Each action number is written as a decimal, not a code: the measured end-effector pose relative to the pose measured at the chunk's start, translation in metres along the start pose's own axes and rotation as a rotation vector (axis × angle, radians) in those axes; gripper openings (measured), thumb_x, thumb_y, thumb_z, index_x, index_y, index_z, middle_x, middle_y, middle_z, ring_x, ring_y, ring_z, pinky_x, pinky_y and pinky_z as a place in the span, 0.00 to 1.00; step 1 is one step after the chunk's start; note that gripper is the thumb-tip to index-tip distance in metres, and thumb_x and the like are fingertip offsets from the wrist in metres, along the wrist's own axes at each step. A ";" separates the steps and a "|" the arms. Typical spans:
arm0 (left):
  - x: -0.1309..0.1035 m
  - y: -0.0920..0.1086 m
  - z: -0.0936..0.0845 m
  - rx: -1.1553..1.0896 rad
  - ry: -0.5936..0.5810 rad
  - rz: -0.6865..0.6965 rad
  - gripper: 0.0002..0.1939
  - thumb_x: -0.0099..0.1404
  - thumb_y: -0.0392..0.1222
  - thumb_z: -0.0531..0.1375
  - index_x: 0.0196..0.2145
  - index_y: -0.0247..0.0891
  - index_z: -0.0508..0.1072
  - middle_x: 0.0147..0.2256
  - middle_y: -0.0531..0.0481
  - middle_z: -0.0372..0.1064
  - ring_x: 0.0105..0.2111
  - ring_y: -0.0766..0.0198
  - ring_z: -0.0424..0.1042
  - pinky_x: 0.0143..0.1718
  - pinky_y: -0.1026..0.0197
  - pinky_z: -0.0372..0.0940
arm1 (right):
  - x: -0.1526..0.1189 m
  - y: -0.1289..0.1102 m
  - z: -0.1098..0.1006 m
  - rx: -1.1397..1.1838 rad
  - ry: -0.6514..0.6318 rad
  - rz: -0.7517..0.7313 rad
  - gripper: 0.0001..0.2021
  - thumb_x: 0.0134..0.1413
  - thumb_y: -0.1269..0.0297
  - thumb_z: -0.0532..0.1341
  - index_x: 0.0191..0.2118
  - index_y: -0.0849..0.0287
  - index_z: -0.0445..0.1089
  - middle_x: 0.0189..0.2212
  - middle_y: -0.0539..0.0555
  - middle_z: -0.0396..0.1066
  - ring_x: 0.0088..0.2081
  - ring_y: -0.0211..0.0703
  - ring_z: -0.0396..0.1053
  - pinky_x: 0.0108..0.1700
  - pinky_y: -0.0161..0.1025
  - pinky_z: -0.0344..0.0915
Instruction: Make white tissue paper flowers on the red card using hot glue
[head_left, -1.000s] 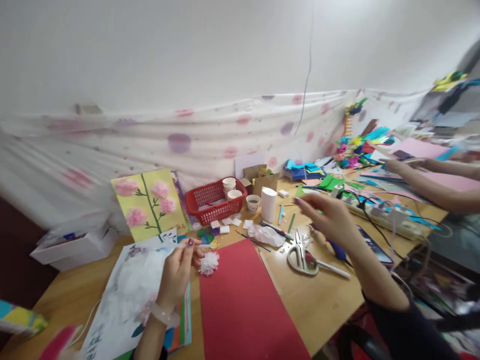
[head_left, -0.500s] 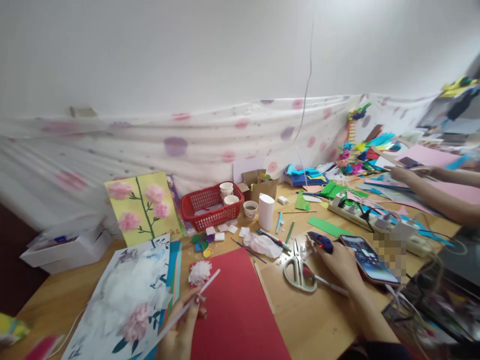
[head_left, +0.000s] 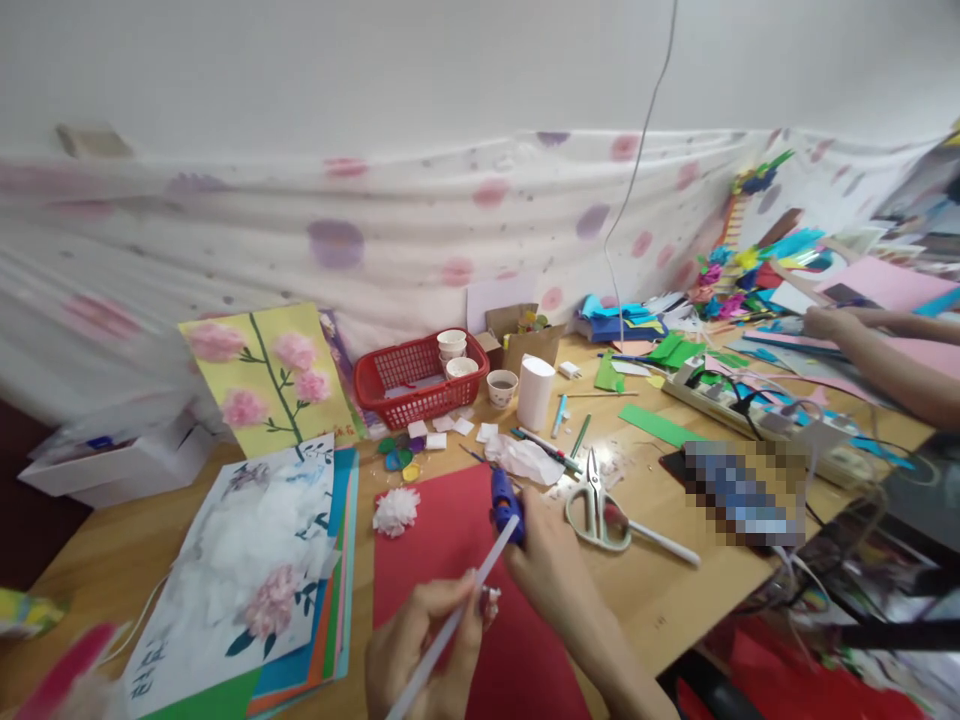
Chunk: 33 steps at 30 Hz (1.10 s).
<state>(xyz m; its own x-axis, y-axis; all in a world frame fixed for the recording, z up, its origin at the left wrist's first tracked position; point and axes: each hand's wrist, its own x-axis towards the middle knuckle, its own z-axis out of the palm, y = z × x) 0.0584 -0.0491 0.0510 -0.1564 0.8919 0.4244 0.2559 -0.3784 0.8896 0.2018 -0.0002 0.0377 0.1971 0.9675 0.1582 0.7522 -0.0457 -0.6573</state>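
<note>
My left hand (head_left: 427,640) pinches a long, translucent white glue stick (head_left: 493,558), which points up and to the right. My right hand (head_left: 551,550) is wrapped round a small blue glue gun (head_left: 502,490). The stick's tip meets the gun's rear end in the picture; whether it is inserted I cannot tell. Both hands are over a red sheet of paper (head_left: 435,520). A white ruffled paper flower (head_left: 395,511) sits at the sheet's upper left corner. Right of my right hand lie light-handled scissors (head_left: 596,510) and a white pen-like stick (head_left: 666,542).
Behind stand a red basket (head_left: 420,400) with paper cups, a cup of dark liquid (head_left: 502,388) and a white cylinder (head_left: 535,392). A flower picture (head_left: 247,560) lies left. A power strip (head_left: 757,420) and partly pixelated phone (head_left: 675,470) are right. Another person's hand (head_left: 832,325) works far right.
My right hand has brought the glue gun left from beside the phone to over the red paper. My left hand has moved right with the glue stick, towards the gun.
</note>
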 end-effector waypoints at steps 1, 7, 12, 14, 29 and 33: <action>0.000 -0.001 0.001 0.010 0.002 0.010 0.11 0.64 0.49 0.61 0.33 0.40 0.78 0.27 0.49 0.78 0.25 0.62 0.78 0.28 0.66 0.74 | 0.000 -0.003 0.004 -0.005 -0.014 -0.006 0.06 0.49 0.72 0.55 0.32 0.54 0.56 0.29 0.57 0.72 0.32 0.50 0.71 0.29 0.36 0.56; -0.001 -0.008 -0.004 0.010 0.051 0.013 0.08 0.64 0.46 0.62 0.32 0.40 0.78 0.26 0.51 0.77 0.24 0.64 0.78 0.29 0.66 0.75 | 0.002 -0.010 0.012 0.049 -0.068 0.005 0.09 0.49 0.75 0.55 0.32 0.54 0.55 0.30 0.56 0.71 0.32 0.48 0.69 0.30 0.35 0.53; -0.004 -0.015 -0.007 0.092 0.041 0.076 0.05 0.64 0.42 0.62 0.32 0.40 0.77 0.27 0.50 0.78 0.25 0.64 0.78 0.31 0.66 0.75 | 0.005 -0.009 0.012 -0.025 -0.042 0.041 0.09 0.50 0.74 0.57 0.32 0.54 0.55 0.30 0.56 0.71 0.33 0.49 0.69 0.30 0.35 0.52; -0.003 -0.018 -0.007 0.148 0.047 0.121 0.04 0.63 0.40 0.62 0.32 0.40 0.76 0.28 0.50 0.78 0.26 0.64 0.78 0.34 0.65 0.75 | 0.006 -0.009 0.012 -0.039 -0.062 0.057 0.09 0.51 0.74 0.57 0.32 0.54 0.55 0.30 0.57 0.72 0.33 0.50 0.70 0.30 0.36 0.52; 0.003 -0.012 0.008 0.306 0.000 0.186 0.06 0.66 0.39 0.58 0.32 0.41 0.73 0.25 0.52 0.75 0.23 0.66 0.75 0.28 0.68 0.70 | 0.005 0.012 0.039 -0.125 0.004 0.012 0.08 0.49 0.75 0.54 0.36 0.57 0.56 0.28 0.55 0.68 0.29 0.48 0.67 0.28 0.36 0.50; 0.008 -0.003 0.015 0.351 -0.064 0.241 0.08 0.68 0.38 0.55 0.32 0.40 0.72 0.23 0.51 0.72 0.22 0.66 0.73 0.26 0.67 0.69 | 0.004 0.008 0.038 -0.029 -0.017 0.004 0.07 0.50 0.74 0.53 0.36 0.58 0.57 0.29 0.55 0.67 0.32 0.47 0.67 0.31 0.36 0.54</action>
<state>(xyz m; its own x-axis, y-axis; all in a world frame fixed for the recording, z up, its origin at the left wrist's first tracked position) 0.0708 -0.0367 0.0493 0.0040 0.8058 0.5921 0.5885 -0.4807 0.6501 0.1852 0.0131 0.0053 0.1895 0.9714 0.1427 0.7691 -0.0565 -0.6366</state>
